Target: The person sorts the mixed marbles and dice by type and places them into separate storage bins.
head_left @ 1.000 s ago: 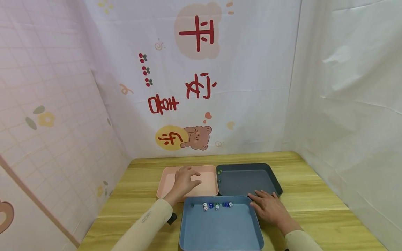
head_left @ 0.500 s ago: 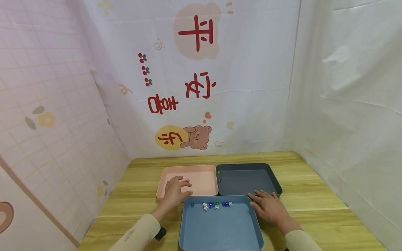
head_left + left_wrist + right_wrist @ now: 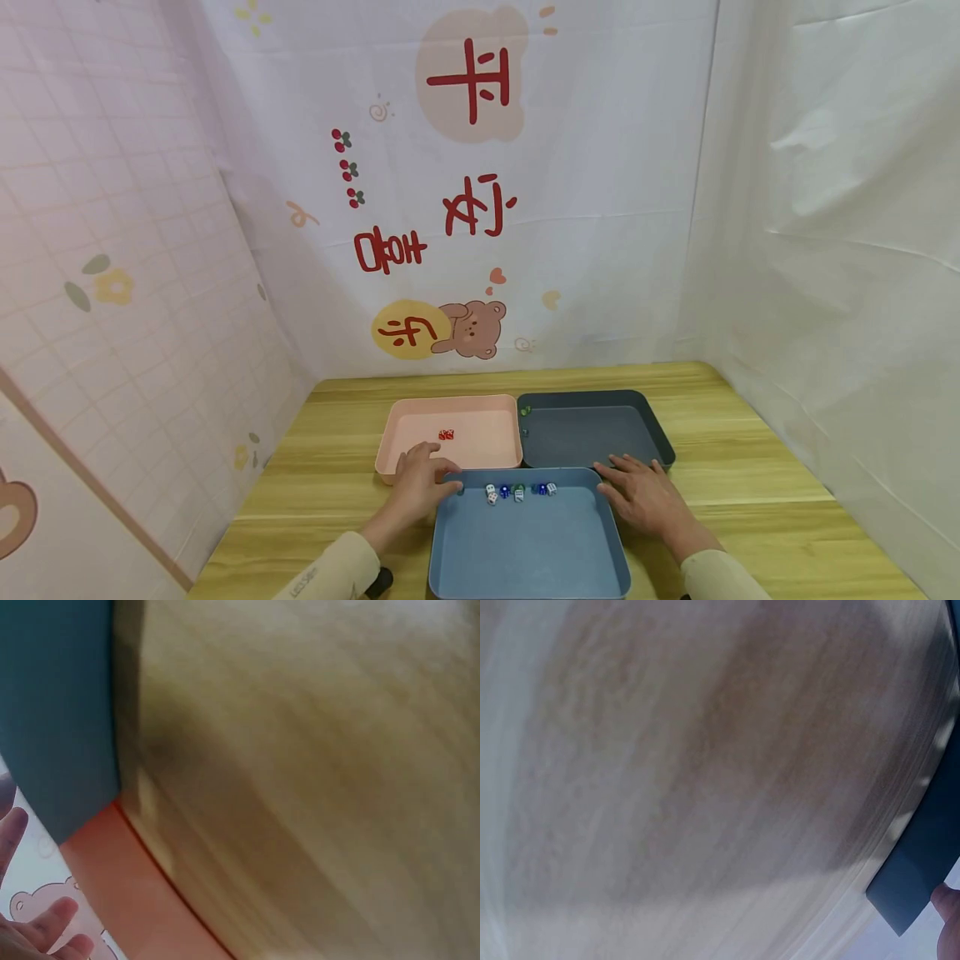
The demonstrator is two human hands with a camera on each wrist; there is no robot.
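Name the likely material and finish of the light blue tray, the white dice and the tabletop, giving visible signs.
Light blue tray: probably plastic, matte; even colour, rounded corners.
White dice: likely plastic, from their plain white, spotted faces; too small to judge gloss.
Tabletop: wood or wood-look laminate, low sheen; streaky grain.

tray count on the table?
3: the pink tray at the back left, the dark blue-gray tray beside it at the back right, and the lighter blue tray in front. None appears hidden.
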